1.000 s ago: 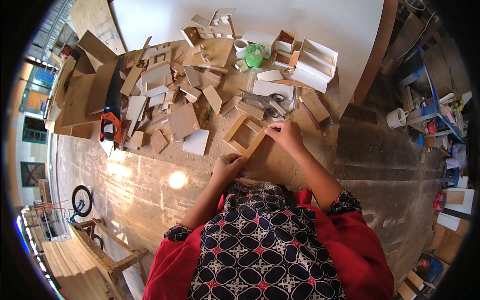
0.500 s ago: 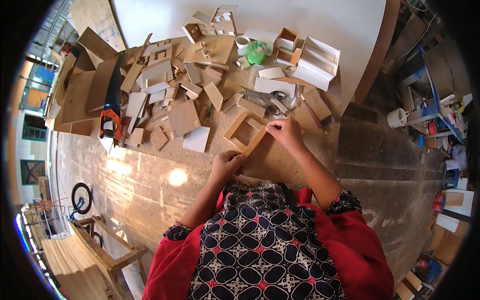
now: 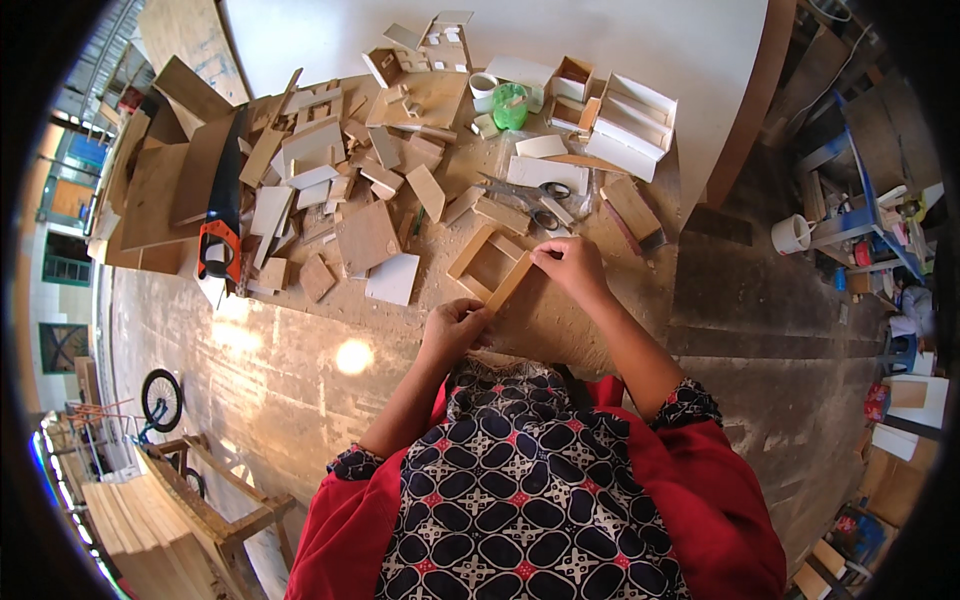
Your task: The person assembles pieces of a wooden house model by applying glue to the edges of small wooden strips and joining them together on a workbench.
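A small rectangular wooden frame with a crosspiece lies at the near edge of the worktable. My left hand is closed on its near corner, the thumb on top. At the right-hand corner, the fingertips of my right hand pinch the same side strip. Just beyond the frame lie a wooden block and a pair of scissors with dark handles.
Loose wood offcuts cover the table's left half, with an orange-handled saw at its left edge. Toward the back stand a green plastic container, a white cup, a white compartment box and a small wooden house model.
Both hands keep the same hold on the wooden frame. The whole view has shifted very slightly.
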`<state>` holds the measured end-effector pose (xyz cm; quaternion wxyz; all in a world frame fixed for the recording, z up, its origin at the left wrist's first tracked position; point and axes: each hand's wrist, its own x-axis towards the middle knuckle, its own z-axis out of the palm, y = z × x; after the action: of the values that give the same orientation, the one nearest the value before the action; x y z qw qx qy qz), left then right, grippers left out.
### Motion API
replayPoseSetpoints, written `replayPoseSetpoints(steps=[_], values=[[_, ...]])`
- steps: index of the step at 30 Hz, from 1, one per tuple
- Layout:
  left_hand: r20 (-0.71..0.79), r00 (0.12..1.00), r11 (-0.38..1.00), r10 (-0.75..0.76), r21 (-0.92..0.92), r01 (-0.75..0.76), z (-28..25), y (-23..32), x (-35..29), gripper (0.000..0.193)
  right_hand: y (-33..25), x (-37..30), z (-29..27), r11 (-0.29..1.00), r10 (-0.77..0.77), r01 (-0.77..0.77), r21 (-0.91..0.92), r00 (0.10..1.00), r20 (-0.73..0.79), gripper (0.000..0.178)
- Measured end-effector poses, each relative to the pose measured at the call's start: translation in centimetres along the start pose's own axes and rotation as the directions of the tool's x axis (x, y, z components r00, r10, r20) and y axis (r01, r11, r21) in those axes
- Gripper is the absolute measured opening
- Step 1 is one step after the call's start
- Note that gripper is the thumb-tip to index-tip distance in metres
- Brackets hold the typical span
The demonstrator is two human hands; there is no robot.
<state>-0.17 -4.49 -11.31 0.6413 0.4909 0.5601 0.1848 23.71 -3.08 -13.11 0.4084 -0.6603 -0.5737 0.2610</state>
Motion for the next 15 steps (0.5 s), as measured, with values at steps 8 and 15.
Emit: replayPoseSetpoints(steps=[8, 15], values=[[-0.099, 0.984, 0.989, 0.146, 0.028, -0.144, 0.0, 2.2, -3.4, 0.024, -1.2, 1.7, -3.0, 0.995, -0.104, 0.103, -0.019, 0.983, -0.152, 0.016], [-0.17, 0.974, 0.933, 0.152, -0.299, -0.198, -2.3, 3.9, -4.3, 0.019, -0.2, 6.6, -4.1, 0.915, -0.179, 0.2, -0.351, 0.98, 0.092, 0.042]])
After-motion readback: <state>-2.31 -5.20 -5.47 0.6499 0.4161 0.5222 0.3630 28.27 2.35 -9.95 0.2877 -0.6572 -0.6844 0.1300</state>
